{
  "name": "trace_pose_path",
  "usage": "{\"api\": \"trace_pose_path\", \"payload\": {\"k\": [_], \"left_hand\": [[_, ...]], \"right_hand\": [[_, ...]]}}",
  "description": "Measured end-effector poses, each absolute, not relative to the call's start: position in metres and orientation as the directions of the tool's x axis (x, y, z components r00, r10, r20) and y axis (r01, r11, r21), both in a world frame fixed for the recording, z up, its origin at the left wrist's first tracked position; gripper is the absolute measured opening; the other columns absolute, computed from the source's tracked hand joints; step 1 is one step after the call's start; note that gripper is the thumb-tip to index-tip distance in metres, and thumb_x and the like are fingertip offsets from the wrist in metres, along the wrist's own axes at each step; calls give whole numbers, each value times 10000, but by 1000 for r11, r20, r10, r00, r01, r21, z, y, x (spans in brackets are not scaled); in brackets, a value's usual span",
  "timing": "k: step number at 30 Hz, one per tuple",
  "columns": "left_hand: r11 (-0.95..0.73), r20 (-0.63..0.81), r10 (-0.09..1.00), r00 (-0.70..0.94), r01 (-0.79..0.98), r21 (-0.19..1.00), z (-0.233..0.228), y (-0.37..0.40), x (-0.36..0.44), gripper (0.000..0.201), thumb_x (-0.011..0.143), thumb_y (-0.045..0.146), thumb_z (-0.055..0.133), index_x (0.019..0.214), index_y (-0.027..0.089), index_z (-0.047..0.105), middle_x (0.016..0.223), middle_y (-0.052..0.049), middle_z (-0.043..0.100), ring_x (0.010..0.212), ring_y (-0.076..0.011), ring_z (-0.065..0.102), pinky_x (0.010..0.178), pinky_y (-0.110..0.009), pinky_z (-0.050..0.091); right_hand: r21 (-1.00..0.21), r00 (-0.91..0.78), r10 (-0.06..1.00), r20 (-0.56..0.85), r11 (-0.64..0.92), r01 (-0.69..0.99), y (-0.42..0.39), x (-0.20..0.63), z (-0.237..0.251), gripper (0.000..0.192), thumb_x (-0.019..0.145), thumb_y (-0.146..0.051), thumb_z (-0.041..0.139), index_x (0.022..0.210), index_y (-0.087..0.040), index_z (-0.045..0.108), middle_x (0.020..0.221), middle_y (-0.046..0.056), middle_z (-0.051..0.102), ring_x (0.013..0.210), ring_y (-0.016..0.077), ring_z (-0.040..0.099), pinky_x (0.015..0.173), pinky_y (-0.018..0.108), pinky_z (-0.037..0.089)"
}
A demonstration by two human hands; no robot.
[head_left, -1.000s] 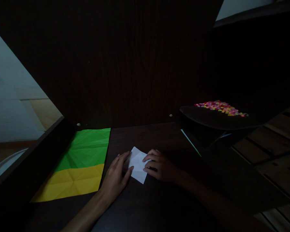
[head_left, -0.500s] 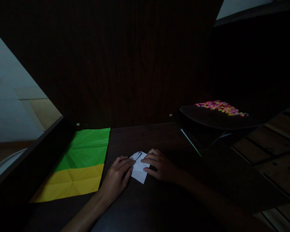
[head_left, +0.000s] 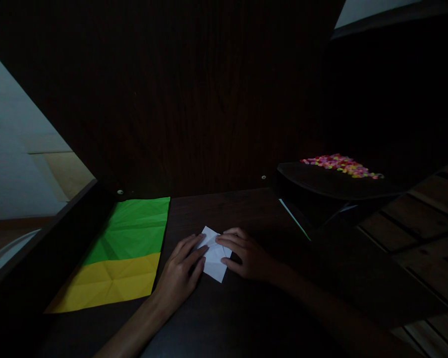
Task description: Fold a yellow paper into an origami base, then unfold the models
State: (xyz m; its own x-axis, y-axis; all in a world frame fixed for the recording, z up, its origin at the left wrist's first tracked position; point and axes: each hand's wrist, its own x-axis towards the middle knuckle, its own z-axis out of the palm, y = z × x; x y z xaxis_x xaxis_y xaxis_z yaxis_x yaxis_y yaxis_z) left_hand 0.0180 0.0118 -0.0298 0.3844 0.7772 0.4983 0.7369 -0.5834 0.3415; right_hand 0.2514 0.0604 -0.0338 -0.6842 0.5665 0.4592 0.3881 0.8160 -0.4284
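Observation:
A small folded sheet of white paper (head_left: 215, 266) lies on the dark wooden surface, with crease lines and a pointed top corner. Over its left side my left hand (head_left: 181, 266) rests, open, its outstretched fingertips touching the paper. From the right, my right hand (head_left: 244, 253) reaches across the paper's edge; its fingers lie on the upper part and the thumb sits apart, lower down. Both hands cover portions of the sheet, so some folds are hidden.
Left of the hands lies a creased green sheet (head_left: 134, 228) beside a yellow one (head_left: 115, 281). Small colourful pieces (head_left: 339, 165) are heaped on a dark raised ledge (head_left: 321, 184). A thin pale-green strip (head_left: 294, 220) lies below it. A tall dark panel (head_left: 209, 99) stands behind.
A raised flap at the top of the white paper now lies flatter, and its upper-left corner points outward. My right fingers have shifted slightly up and left; the left hand has barely moved.

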Motion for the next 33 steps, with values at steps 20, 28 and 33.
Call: {"api": "trace_pose_path", "payload": {"k": [20, 28, 33], "left_hand": [[-682, 329, 722, 609, 708, 186, -33, 13, 13, 400, 954, 226, 480, 1349, 175, 515, 1400, -113, 541, 1321, -240, 467, 1088, -480, 419], [-740, 192, 670, 717, 625, 251, -19, 6, 16, 519, 963, 334, 483, 1450, 187, 382, 1470, -108, 451, 1391, -261, 349, 1143, -545, 303], [-755, 193, 646, 739, 581, 304, -14, 2, 17, 537, 954, 360, 502, 1450, 186, 391, 1447, -111, 481, 1395, -286, 336, 1131, -545, 326]], "right_hand": [[-236, -656, 646, 390, 759, 607, 69, 257, -37, 291, 921, -194, 538, 1175, -244, 672, 1338, 57, 597, 1221, 300, 480, 907, 489, 445], [-239, -552, 727, 408, 669, 704, 78, 261, -39, 245, 903, -185, 568, 1088, -252, 715, 1287, 54, 630, 1171, 300, 489, 895, 487, 444], [-267, -513, 734, 445, 655, 707, 77, 260, -41, 199, 887, -185, 596, 1034, -229, 722, 1241, 65, 652, 1117, 283, 508, 891, 479, 439]]}}
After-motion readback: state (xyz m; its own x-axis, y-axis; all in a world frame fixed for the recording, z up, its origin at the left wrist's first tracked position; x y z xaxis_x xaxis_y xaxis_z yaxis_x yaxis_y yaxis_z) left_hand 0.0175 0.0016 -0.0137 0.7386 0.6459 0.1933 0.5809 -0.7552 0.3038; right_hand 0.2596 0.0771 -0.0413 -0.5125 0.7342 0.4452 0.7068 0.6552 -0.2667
